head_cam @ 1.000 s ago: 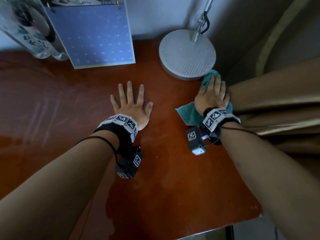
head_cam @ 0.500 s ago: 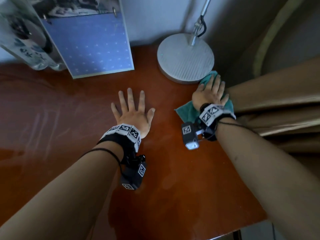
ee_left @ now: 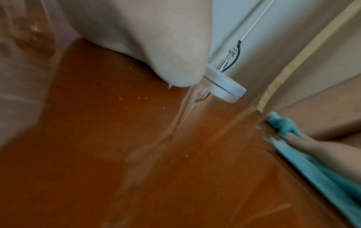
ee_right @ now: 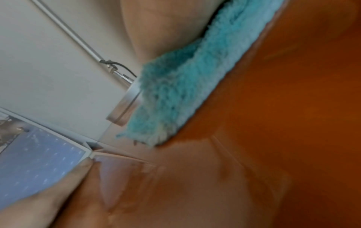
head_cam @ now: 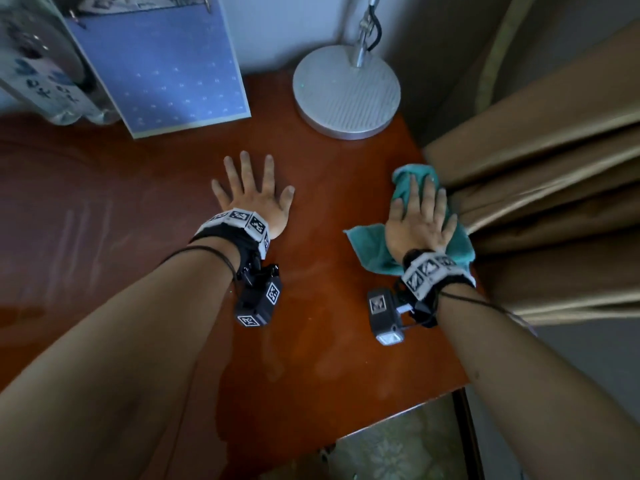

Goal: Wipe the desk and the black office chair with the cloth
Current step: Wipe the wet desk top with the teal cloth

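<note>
Right hand point(head_cam: 420, 221) flat, fingers straight, pressing one teal cloth point(head_cam: 372, 245) onto desk point(head_cam: 329, 341) at right edge, grasping nothing. Left hand point(head_cam: 254, 199) released, palm down, fingers spread, mid-desk. One lamp base point(head_cam: 346, 91) near back right corner. One blue calendar point(head_cam: 162, 67) at back edge. Curtain point(head_cam: 554, 188) touching cloth.

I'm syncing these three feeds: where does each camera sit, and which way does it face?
Head: worn on the head, looking down at the desk, both forearms, left hand flat, right hand on the cloth.
Left wrist: low over the desk, facing the lamp base; palm overhead.
Right wrist: under the palm, facing the calendar.
Shared: cloth, lamp base.
</note>
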Available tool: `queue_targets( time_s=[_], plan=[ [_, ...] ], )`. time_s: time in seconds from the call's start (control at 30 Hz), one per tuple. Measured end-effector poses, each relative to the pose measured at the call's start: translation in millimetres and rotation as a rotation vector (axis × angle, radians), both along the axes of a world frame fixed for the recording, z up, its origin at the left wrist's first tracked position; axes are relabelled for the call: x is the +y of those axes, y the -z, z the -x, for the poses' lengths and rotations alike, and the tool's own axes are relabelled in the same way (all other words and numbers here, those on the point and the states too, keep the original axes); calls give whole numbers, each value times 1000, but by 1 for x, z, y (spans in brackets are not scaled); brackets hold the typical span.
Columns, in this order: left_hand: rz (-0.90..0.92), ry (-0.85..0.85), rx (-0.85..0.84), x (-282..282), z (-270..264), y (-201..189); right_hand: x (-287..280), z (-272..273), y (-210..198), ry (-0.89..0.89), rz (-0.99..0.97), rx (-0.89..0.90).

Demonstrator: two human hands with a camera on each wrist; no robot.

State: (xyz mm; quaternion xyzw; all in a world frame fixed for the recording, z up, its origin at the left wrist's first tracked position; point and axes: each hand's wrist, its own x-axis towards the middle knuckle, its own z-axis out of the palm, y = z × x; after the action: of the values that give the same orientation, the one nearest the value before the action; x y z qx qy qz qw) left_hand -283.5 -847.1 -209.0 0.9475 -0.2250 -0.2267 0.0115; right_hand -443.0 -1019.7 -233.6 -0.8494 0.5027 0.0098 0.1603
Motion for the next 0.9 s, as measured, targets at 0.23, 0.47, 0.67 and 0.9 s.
queue_targets(
  time_s=[0.23,0.47,0.67,0.9],
  plan=[
    [71,239,-65,-18,51,-2,38,129,1,308,78,0],
    [90,417,42,-23,102,5,46,137,6,490,70,63],
    [71,442,45,-17,93,6,47,146,7,490,97,3],
    [84,454,32,-13,94,2,109,163,14,444,113,-95]
  ],
)
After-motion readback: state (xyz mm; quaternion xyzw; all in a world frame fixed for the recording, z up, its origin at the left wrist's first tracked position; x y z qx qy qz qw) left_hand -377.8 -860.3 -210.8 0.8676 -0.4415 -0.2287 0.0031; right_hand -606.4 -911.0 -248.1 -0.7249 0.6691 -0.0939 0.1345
